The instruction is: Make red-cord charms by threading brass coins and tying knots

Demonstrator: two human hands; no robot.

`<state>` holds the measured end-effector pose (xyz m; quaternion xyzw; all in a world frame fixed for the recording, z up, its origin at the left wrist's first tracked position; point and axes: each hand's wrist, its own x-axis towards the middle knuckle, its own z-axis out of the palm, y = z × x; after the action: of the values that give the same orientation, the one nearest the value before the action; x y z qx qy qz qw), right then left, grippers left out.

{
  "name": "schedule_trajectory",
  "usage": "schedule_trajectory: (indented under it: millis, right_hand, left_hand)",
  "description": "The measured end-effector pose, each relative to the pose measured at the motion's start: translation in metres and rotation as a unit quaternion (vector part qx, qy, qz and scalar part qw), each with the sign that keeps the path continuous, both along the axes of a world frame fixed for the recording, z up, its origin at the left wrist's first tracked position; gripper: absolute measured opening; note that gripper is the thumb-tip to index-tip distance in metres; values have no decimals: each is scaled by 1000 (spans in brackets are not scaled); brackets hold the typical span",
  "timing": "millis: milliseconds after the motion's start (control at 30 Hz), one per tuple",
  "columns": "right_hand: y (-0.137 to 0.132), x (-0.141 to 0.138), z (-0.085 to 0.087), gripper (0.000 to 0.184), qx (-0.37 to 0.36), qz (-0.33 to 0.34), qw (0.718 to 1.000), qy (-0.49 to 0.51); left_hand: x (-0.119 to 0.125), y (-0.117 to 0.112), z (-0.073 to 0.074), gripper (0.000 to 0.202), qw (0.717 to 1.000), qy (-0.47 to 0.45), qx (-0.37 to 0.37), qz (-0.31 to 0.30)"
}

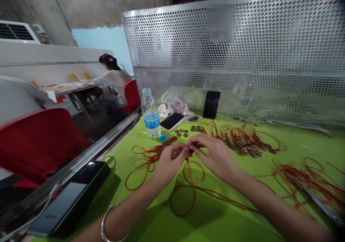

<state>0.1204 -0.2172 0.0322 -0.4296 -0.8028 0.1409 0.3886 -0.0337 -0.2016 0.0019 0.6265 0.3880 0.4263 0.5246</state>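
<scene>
My left hand [171, 158] and my right hand [213, 153] meet over the green tabletop, thumbs and fingertips pinched together. Between them they grip a red cord [194, 187], whose loops trail down onto the table and off to the right under my right forearm. Something small and brownish shows behind the fingertips, mostly hidden. Left of my left hand lie red cords strung with coins [164, 145]. Beyond the hands are small groups of loose coins with holes [197, 129]. A large heap of corded coins [248, 147] lies right of my right hand.
A water bottle [151, 118], blue cap [163, 138], flat phone [173, 121] and upright phone [211, 105] stand or lie at the back, before a perforated metal screen [172, 55]. A black box [71, 199] sits left. Scissors-like metal [318, 200] lies among loose red cords [296, 173].
</scene>
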Motion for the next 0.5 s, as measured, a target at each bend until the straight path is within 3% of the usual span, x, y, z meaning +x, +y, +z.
schedule_trajectory:
  millis: [367,500]
  right_hand:
    - [2,14,12,14,32,-33,999,25]
    - [6,21,16,14,51,-55,997,24]
  left_hand:
    - [3,-6,7,22,999,20,-29,2]
    - [1,-6,7,18,998,62,9,1]
